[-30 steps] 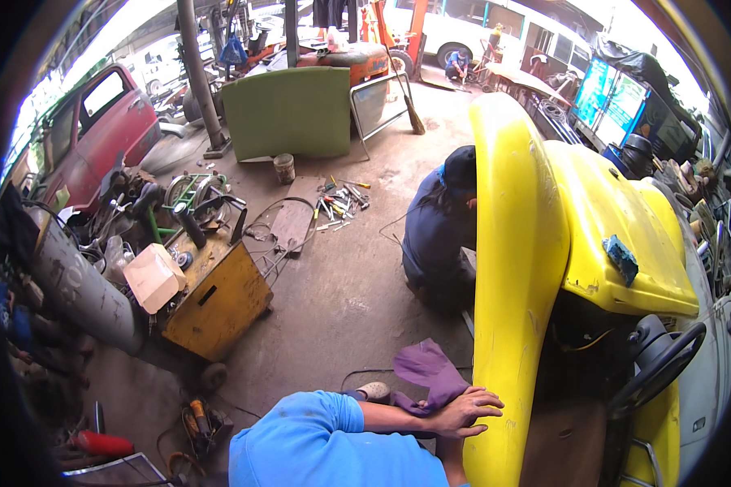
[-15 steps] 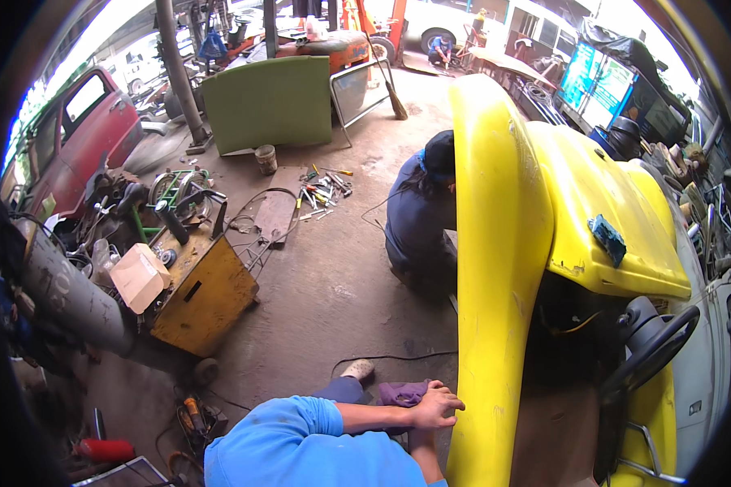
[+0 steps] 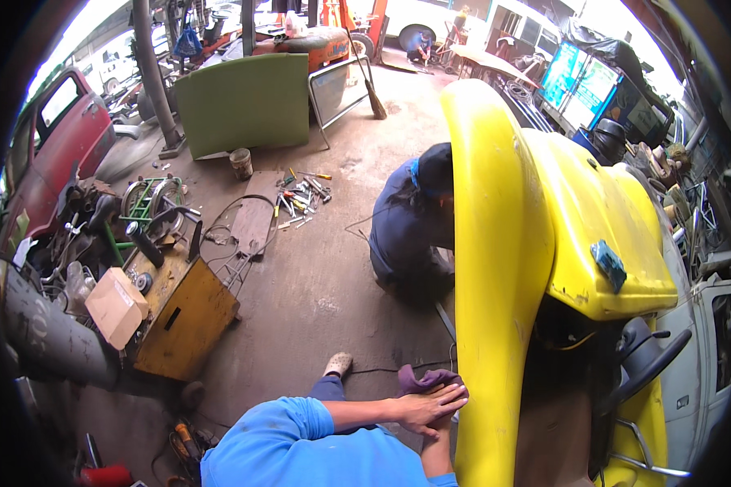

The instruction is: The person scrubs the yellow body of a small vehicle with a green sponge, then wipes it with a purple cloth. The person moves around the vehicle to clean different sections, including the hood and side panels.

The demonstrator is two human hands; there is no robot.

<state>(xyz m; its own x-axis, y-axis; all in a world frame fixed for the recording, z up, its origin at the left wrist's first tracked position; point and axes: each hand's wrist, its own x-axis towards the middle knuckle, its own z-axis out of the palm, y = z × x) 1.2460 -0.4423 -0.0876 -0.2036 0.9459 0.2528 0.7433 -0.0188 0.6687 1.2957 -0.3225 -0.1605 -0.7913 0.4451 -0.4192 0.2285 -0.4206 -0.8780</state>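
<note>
Fingers flat on purple cloth, yellow fender

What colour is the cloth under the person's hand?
Purple, seen in the head view: the cloth lies under the left hand against the yellow panel.

A single head-worn fisheye view looks steeply down from above the hands, which sit close at the lower edge; beyond them the workshop floor stretches away, bending toward the rim.

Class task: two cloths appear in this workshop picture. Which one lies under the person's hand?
The purple cloth, pressed beneath the left hand low on the yellow panel; the blue cloth lies untouched on top.
</note>
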